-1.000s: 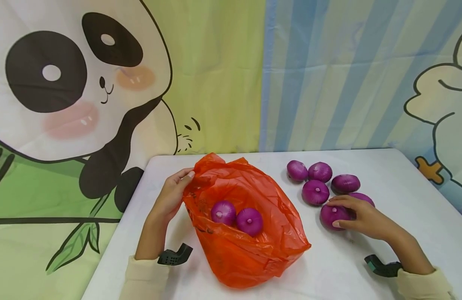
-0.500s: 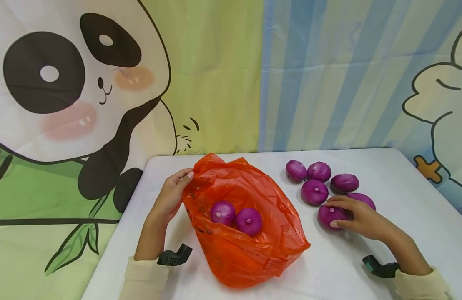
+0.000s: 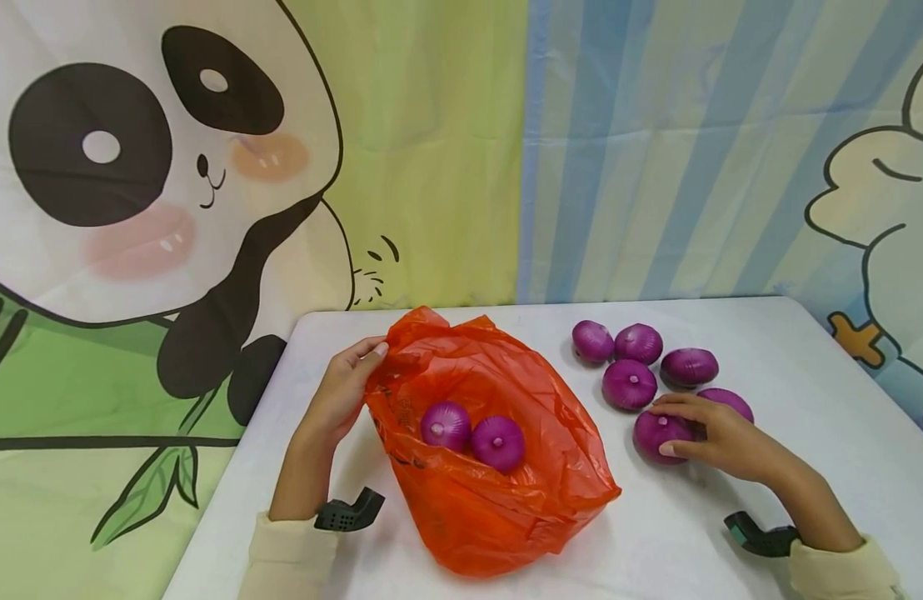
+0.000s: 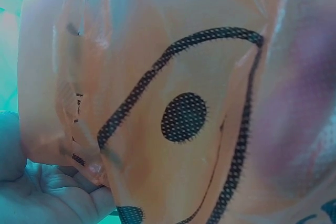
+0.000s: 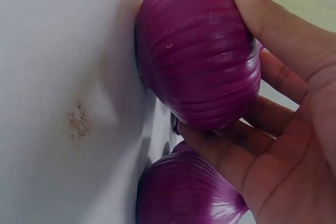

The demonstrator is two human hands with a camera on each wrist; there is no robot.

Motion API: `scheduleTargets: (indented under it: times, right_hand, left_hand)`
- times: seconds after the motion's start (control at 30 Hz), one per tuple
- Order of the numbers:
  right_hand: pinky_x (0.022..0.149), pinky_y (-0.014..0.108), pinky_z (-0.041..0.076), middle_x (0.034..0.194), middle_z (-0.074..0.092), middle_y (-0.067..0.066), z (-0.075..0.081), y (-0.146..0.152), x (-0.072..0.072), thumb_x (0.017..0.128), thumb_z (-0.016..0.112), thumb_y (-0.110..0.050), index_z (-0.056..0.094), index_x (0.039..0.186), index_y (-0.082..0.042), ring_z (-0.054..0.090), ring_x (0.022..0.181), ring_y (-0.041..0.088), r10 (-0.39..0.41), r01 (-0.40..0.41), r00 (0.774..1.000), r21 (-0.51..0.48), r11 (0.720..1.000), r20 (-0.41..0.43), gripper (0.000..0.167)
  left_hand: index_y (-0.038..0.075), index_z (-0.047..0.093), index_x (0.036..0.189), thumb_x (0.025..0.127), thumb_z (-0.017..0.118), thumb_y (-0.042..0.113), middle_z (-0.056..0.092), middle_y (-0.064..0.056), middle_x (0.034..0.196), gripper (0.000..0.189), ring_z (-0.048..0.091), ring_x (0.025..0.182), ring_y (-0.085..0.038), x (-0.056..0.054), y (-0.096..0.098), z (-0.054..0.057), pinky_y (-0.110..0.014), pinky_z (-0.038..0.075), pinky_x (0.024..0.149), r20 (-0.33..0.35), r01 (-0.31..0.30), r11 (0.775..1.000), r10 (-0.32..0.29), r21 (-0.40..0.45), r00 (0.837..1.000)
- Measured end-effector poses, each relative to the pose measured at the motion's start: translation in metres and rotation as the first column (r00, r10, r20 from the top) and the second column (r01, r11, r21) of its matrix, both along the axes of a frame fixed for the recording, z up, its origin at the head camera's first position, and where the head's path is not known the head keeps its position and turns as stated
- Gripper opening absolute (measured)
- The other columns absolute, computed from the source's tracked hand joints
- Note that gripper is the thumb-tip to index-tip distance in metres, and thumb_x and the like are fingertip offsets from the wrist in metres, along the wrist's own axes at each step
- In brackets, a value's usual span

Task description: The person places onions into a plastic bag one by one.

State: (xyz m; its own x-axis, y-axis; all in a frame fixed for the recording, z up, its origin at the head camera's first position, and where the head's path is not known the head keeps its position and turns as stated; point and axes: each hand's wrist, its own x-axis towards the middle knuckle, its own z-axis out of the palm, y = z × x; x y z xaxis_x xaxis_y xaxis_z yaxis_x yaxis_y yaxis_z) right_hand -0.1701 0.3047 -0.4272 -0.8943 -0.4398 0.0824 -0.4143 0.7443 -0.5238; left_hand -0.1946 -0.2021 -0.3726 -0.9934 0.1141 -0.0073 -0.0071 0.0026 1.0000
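My left hand (image 3: 343, 390) pinches the upper left edge of an orange-red plastic bag (image 3: 491, 529), whose mouth gapes toward me. Two purple onions (image 3: 446, 426) lie inside it. To the right of the bag, my right hand (image 3: 727, 433) holds another onion (image 3: 656, 437) with thumb and fingers curled round it. The right wrist view shows this onion (image 5: 199, 56) close against the white table, its thumb on one side and fingers on the other. In the left wrist view the bag (image 4: 142, 171) fills most of the picture, with a dark printed pattern, hiding much of the left hand.
Several more onions (image 3: 630, 384) are grouped behind the right hand, one of them (image 3: 725, 400) partly hidden by it. The white table (image 3: 506, 312) ends at a patterned curtain (image 3: 446, 167). A dark wrist camera (image 3: 349, 510) sits on each forearm.
My right hand and the onion it holds have shifted slightly left, and the onion behind that hand has moved slightly right. The left hand and the bag stay in place.
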Motion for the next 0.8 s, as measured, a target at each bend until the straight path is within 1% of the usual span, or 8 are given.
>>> scheduleTargets:
  times: [0.17,0.23,0.47,0.6,0.8]
  right_hand:
    - [0.081,0.052,0.054,0.127,0.059,0.018,0.002,-0.001,0.001,0.079,0.082,-0.025,0.067,0.122,-0.009,0.052,0.117,0.046,0.008,-0.009,1.0,-0.019,1.0,-0.027,0.048]
    - [0.081,0.05,0.054,0.127,0.059,0.018,0.002,-0.001,0.001,0.08,0.081,-0.024,0.067,0.122,-0.009,0.051,0.118,0.046,0.014,-0.015,0.999,-0.038,0.999,-0.033,0.047]
    - [0.072,0.04,0.058,0.128,0.059,0.017,0.008,-0.004,0.003,0.082,0.079,-0.022,0.065,0.125,-0.011,0.051,0.117,0.045,0.057,-0.064,0.997,-0.137,0.989,-0.053,0.046]
    - [0.071,0.038,0.058,0.127,0.059,0.015,0.012,-0.005,0.002,0.083,0.079,-0.019,0.064,0.126,-0.011,0.051,0.116,0.043,0.067,-0.077,0.996,-0.167,0.983,-0.061,0.047]
    - [0.071,0.037,0.058,0.129,0.057,0.015,0.021,-0.008,0.001,0.084,0.077,-0.016,0.062,0.129,-0.012,0.053,0.113,0.043,0.079,-0.082,0.997,-0.205,0.975,-0.022,0.048]
  left_hand:
    - [0.001,0.052,0.133,0.1,0.053,0.037,0.054,-0.016,0.13,0.049,0.057,0.114,-0.027,0.0,0.0,0.001,-0.032,0.05,0.093,0.004,-0.001,1.0,0.001,-0.004,1.0]
    - [0.001,0.052,0.133,0.1,0.053,0.037,0.054,-0.016,0.13,0.049,0.057,0.114,-0.027,0.0,0.0,0.001,-0.032,0.05,0.093,0.005,0.0,1.0,0.0,-0.005,1.0]
    - [0.001,0.052,0.134,0.1,0.053,0.037,0.054,-0.016,0.13,0.049,0.057,0.115,-0.027,0.0,0.001,0.0,-0.033,0.05,0.093,0.008,0.006,1.0,-0.006,-0.007,1.0]
    - [0.002,0.052,0.134,0.1,0.053,0.038,0.054,-0.015,0.131,0.05,0.056,0.117,-0.028,0.0,0.001,0.001,-0.033,0.049,0.093,0.012,0.003,1.0,-0.003,-0.018,1.0]
    - [0.003,0.052,0.135,0.1,0.053,0.039,0.054,-0.015,0.132,0.05,0.056,0.117,-0.028,0.001,0.001,0.001,-0.033,0.05,0.093,0.013,0.002,1.0,-0.001,-0.022,1.0]
